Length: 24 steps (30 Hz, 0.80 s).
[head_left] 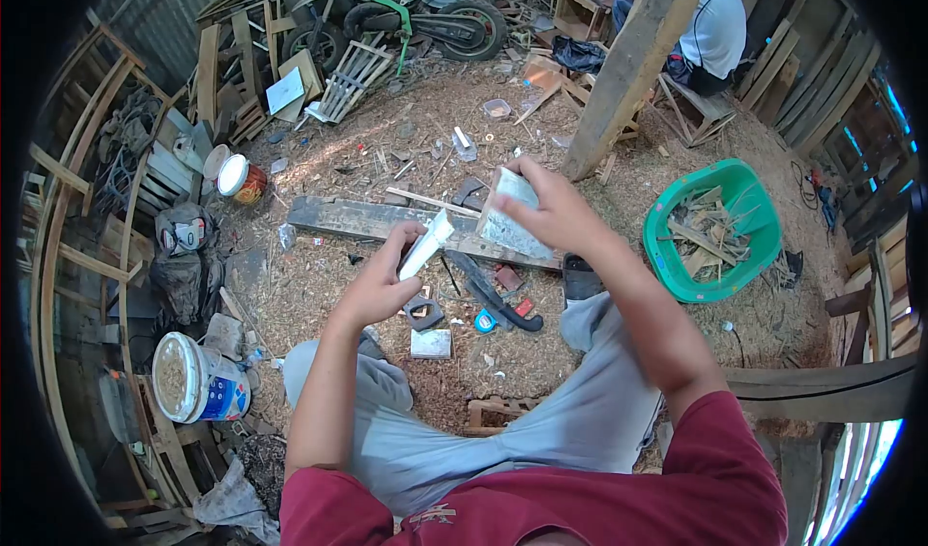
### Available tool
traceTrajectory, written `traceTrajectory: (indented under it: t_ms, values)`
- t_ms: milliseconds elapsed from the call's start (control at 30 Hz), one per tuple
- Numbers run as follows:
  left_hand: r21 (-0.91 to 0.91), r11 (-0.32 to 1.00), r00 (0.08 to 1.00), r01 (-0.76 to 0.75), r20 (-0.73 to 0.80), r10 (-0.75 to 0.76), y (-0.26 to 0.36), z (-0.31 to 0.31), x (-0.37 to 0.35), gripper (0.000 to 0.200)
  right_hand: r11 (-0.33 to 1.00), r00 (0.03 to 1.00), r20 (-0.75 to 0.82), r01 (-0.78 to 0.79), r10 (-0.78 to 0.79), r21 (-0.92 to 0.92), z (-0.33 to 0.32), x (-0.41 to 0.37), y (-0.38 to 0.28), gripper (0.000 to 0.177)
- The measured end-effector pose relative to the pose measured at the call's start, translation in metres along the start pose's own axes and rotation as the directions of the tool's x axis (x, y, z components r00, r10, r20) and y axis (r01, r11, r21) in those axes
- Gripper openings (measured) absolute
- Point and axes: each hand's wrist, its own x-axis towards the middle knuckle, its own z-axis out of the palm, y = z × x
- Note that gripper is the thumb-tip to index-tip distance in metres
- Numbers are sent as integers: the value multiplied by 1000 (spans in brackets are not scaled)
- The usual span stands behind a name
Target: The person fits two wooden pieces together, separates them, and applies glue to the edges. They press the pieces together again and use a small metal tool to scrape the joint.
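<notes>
My left hand (382,285) is closed round a small white block (426,244), its thumb and fingers along the sides. To the right, my right hand (549,203) grips a larger flat pale, speckled board (514,219) by its upper edge. The two pieces are apart. Beneath them a long wooden beam (358,219) lies on the ground. A black-handled saw (493,297) lies between my legs, beside a blue tape measure (484,321), a small red piece (524,307) and a speckled block (431,344).
A green tub (669,277) with wood scraps stands at the right. Buckets (184,391) stand at the left. A wooden post (619,82) rises ahead; beyond it a person (713,29) sits. A green motorcycle (404,24) is at the back. Wood chips cover the ground.
</notes>
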Motion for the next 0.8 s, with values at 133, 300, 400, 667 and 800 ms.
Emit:
traceTrajectory:
  t_ms: [133, 300, 400, 667, 800]
  values:
    - [-83, 996, 998, 39, 45, -35, 5, 5, 3, 70, 979, 995, 23, 97, -94, -179, -7, -7, -21, 96]
    - [-142, 989, 996, 36, 92, -23, 5, 4, 4, 72, 952, 981, 59, 194, -185, -237, -5, -10, -23, 100]
    - [-198, 980, 992, 18, 127, 8, 3, 2, 2, 73, 933, 967, 38, 253, -251, -257, 0, -11, -16, 96]
    - [-166, 986, 995, 3, 94, 12, 19, 4, -6, 75, 910, 917, -51, 384, -396, -155, 1, -6, -18, 105]
    - [-114, 992, 997, -57, 37, 61, 17, 4, -5, 76, 859, 871, -22, 479, -490, -181, 5, -2, -15, 109]
